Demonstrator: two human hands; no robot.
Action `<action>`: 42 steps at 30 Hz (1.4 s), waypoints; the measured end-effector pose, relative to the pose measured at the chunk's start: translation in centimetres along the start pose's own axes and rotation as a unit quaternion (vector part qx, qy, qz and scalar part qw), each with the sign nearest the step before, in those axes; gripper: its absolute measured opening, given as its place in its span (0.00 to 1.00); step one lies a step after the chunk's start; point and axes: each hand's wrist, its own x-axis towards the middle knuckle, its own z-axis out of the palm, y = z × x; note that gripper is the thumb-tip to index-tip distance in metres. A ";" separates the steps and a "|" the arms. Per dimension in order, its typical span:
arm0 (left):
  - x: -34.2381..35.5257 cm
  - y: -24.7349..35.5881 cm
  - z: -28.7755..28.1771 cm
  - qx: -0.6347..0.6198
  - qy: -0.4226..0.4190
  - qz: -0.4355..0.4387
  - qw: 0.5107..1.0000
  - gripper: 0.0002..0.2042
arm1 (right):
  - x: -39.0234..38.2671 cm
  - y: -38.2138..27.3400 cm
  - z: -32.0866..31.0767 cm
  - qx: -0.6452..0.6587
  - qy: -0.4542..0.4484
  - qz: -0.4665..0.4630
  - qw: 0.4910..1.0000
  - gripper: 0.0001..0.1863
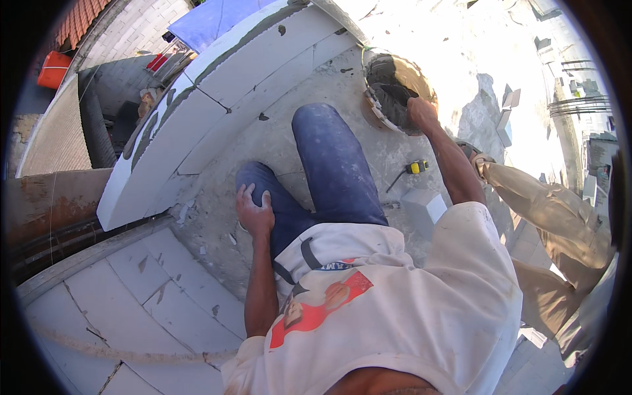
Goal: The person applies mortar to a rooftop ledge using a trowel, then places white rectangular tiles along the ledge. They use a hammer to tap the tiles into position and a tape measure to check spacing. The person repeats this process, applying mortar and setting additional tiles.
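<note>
At the upper middle, my right hand reaches into a round bucket with a crusted rim. Its fingers are closed, and whatever they grip is hidden inside the bucket. Dark grey wet mortar shows within, partly in shadow. My left hand rests on my bent left knee with its fingers spread, holding nothing. Left of my legs runs a low wall of white blocks, its top edge streaked with grey mortar.
A yellow and black tape measure lies on the dusty floor beside a white block. Another person's legs in tan trousers are close on the right. Another white block wall stands lower left. Thin rods stick out far right.
</note>
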 end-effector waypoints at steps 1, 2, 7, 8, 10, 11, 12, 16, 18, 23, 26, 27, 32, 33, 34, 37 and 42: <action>0.0 0.3 0.0 0.007 -0.002 0.000 1.000 0.24 | 0.9 0.2 1.2 0.004 0.013 -0.021 1.000 0.13; 0.0 0.4 -0.1 0.010 -0.007 0.001 1.000 0.24 | 1.4 0.0 1.7 0.001 0.007 -0.053 0.999 0.13; 0.2 0.2 -0.6 0.024 -0.018 -0.002 1.000 0.24 | 1.1 -2.2 -1.6 -0.025 -0.124 -0.208 0.970 0.14; 0.1 0.1 -0.6 0.030 -0.014 -0.002 0.999 0.24 | 0.1 -2.0 -3.7 0.044 -0.160 -0.160 0.973 0.14; 0.0 0.0 -0.4 0.037 -0.008 -0.001 0.999 0.24 | -2.5 -1.0 -7.5 0.176 -0.225 -0.058 0.956 0.15; 0.1 0.1 -0.1 0.036 -0.006 0.005 0.999 0.24 | -3.8 0.2 -7.8 0.273 -0.226 -0.018 0.935 0.15; 0.0 -0.1 0.2 0.035 -0.004 0.011 0.999 0.24 | -5.2 1.9 -7.9 0.367 -0.224 0.021 0.903 0.15; 0.0 0.3 0.7 0.025 -0.009 0.009 1.000 0.24 | -8.2 4.9 -4.3 0.443 -0.135 0.116 0.878 0.17; -0.2 0.3 0.3 0.031 -0.017 -0.009 0.999 0.24 | -8.9 3.4 -4.0 0.518 -0.111 0.098 0.842 0.17; -0.1 -0.3 -0.2 0.027 -0.005 -0.016 1.000 0.24 | -8.6 -3.9 -7.2 0.608 -0.057 0.003 0.792 0.17; -0.3 -0.1 -0.8 0.015 0.005 -0.030 0.999 0.25 | -9.4 -10.8 -10.9 0.739 -0.161 -0.070 0.650 0.12; -0.3 0.1 -0.8 0.010 0.008 -0.031 0.999 0.25 | -10.0 -13.4 -12.8 0.781 -0.196 -0.082 0.588 0.12; -0.8 0.1 -0.6 -0.025 0.019 -0.039 0.999 0.26 | -11.1 -23.2 -20.1 0.810 -0.245 -0.090 0.525 0.17; -0.9 0.0 -0.8 -0.028 0.020 -0.042 0.999 0.26 | -10.7 -24.7 -21.6 0.793 -0.228 -0.097 0.557 0.19; -0.9 -0.2 -1.0 -0.031 0.022 -0.045 0.998 0.26 | -10.4 -25.9 -23.5 0.729 -0.187 -0.115 0.649 0.16; -0.9 -0.2 -1.0 -0.058 0.030 -0.044 0.997 0.26 | -7.2 -27.6 -26.5 0.425 -0.039 -0.123 0.896 0.15; -1.0 0.1 -1.3 -0.061 0.037 -0.050 0.996 0.25 | -2.5 -27.5 -26.7 -0.047 0.119 -0.103 0.986 0.16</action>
